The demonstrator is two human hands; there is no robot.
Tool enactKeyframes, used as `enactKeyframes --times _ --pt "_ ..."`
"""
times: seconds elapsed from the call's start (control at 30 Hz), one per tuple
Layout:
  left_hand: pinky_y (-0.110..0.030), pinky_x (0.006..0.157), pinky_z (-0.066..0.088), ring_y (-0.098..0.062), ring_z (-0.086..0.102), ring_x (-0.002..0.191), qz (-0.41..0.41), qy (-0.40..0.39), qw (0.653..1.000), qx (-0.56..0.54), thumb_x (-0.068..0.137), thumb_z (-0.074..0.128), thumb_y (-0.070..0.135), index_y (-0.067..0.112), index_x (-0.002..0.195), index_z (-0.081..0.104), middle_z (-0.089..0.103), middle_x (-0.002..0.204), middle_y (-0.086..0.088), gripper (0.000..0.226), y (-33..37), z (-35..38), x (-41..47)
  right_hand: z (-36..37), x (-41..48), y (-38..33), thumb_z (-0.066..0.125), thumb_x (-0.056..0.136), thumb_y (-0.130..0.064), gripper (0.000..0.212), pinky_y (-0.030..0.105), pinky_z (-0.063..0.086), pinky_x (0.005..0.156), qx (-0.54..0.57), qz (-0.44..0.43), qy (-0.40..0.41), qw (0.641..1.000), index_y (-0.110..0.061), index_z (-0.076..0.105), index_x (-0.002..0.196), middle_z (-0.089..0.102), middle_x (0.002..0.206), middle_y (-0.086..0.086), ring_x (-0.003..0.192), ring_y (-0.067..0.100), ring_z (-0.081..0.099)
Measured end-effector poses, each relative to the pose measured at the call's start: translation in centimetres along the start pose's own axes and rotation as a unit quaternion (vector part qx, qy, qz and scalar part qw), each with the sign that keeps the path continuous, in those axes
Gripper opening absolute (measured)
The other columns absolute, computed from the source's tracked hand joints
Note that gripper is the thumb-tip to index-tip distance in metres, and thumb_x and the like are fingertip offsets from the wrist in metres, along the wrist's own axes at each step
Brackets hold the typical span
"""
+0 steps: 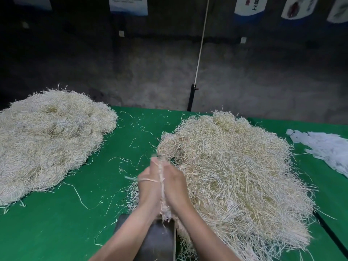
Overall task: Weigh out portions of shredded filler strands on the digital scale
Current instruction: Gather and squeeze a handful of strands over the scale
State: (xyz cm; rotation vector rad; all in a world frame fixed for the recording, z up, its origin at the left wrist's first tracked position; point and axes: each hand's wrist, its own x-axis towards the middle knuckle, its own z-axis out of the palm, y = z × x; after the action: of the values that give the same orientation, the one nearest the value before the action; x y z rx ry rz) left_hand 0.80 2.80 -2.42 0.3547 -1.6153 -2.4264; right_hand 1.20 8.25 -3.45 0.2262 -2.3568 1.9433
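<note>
My left hand (148, 187) and my right hand (175, 185) are pressed palm to palm around a small bundle of pale filler strands (162, 178), which sticks out above and below the hands. The hands are blurred. Below them lies a dark flat scale (156, 240) at the near table edge, partly hidden by my forearms; its display is not visible. A big loose heap of beige strands (237, 166) lies right of the hands, touching the scale. A second, whiter heap of strands (47, 136) sits at the left.
The green table (66, 223) is scattered with stray strands. A stack of white paper slips (323, 147) lies at the far right. A black post with a white cord (192, 97) stands behind the table's far edge, before a dark wall.
</note>
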Motion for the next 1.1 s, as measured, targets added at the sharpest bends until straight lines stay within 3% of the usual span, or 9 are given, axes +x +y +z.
enactKeyframes --times 0.1,0.23,0.43,0.57,0.67,0.83,0.93,1.03,1.1 --pt "-0.012 0.053 0.043 0.007 0.059 0.054 0.082 -0.089 0.983 0.137 0.095 0.043 0.046 0.026 0.066 0.064 0.063 0.054 0.017 0.041 -0.2 0.1 -0.4 -1.8 1.0 0.0 0.033 0.102 -0.037 0.039 0.022 0.029 0.107 0.037 0.005 0.021 0.999 -0.037 0.038 0.141 0.032 0.138 -0.026 0.127 -0.009 0.031" --pt "-0.017 0.072 0.043 -0.011 0.052 0.084 0.232 -0.025 0.927 0.294 0.075 0.046 0.064 0.017 0.100 0.055 0.056 0.097 -0.002 0.054 0.4 -0.3 1.7 0.1 -0.4 1.3 0.034 0.098 -0.048 0.035 0.011 0.048 0.076 0.068 0.050 0.037 0.996 -0.030 0.058 0.114 0.063 0.109 -0.012 0.096 -0.004 0.061" --pt "-0.050 0.107 0.034 -0.023 0.035 0.136 -0.200 -0.107 0.974 0.026 0.064 0.047 0.084 0.029 0.145 0.032 0.029 0.153 0.002 0.099 -1.3 -1.1 0.1 -2.6 2.4 1.4 0.035 0.098 -0.048 0.061 0.035 0.031 0.108 0.074 0.107 0.172 0.977 -0.008 0.032 0.144 0.043 0.139 0.002 0.130 0.018 0.039" --pt "-0.042 0.081 0.054 -0.027 0.070 0.085 -0.192 -0.016 0.979 -0.074 0.085 0.058 0.051 0.007 0.113 0.062 0.072 0.097 -0.009 0.053 -0.4 -0.7 2.0 -0.3 -1.0 2.7 0.015 0.094 -0.057 0.053 0.030 0.040 0.082 -0.205 -0.062 0.132 0.968 -0.019 0.050 0.110 0.051 0.100 -0.008 0.090 0.011 0.046" --pt "-0.030 0.064 0.052 -0.023 0.063 0.067 -0.163 0.063 0.984 -0.008 0.094 0.057 0.036 0.005 0.089 0.062 0.069 0.068 0.000 0.031 -0.5 -0.5 2.3 0.4 -1.8 2.7 0.020 0.092 -0.050 0.042 0.033 0.042 0.065 -0.229 -0.066 0.086 0.967 -0.021 0.050 0.088 0.054 0.082 -0.004 0.073 0.016 0.049" --pt "-0.028 0.055 0.046 -0.019 0.055 0.054 -0.133 0.014 0.988 0.077 0.092 0.052 0.048 -0.003 0.110 0.057 0.055 0.063 -0.008 0.054 -2.0 0.0 0.2 -2.3 -0.1 2.3 0.037 0.101 -0.018 0.035 0.033 0.044 0.053 -0.219 -0.012 0.120 0.968 -0.020 0.045 0.067 0.053 0.067 -0.001 0.056 0.015 0.046" --pt "-0.018 0.040 0.035 -0.013 0.045 0.039 -0.111 0.031 0.993 0.025 0.094 0.051 0.041 0.005 0.071 0.055 0.047 0.055 -0.006 0.043 -0.8 0.2 1.6 0.2 -1.4 2.3 0.027 0.097 -0.027 0.034 0.029 0.037 0.049 -0.241 -0.056 0.119 0.961 -0.025 0.043 0.067 0.045 0.060 -0.009 0.052 0.010 0.040" --pt "-0.027 0.083 0.050 -0.017 0.064 0.096 -0.150 0.011 0.986 0.069 0.089 0.043 0.061 0.004 0.121 0.055 0.065 0.107 -0.010 0.066 -1.9 0.0 0.4 -1.7 0.2 2.8 0.033 0.098 -0.004 0.029 0.027 0.038 0.052 -0.210 -0.004 0.133 0.969 -0.006 0.061 0.107 0.052 0.067 -0.001 0.057 0.011 0.046" --pt "-0.039 0.106 0.033 -0.025 0.041 0.131 -0.178 -0.004 0.981 0.082 0.084 0.035 0.071 0.010 0.145 0.031 0.042 0.145 -0.008 0.086 -2.3 -0.4 0.0 -2.4 0.4 2.9 0.032 0.098 -0.001 0.036 0.035 0.048 0.073 -0.120 0.073 0.133 0.981 -0.008 0.046 0.130 0.060 0.101 0.010 0.087 0.018 0.058"
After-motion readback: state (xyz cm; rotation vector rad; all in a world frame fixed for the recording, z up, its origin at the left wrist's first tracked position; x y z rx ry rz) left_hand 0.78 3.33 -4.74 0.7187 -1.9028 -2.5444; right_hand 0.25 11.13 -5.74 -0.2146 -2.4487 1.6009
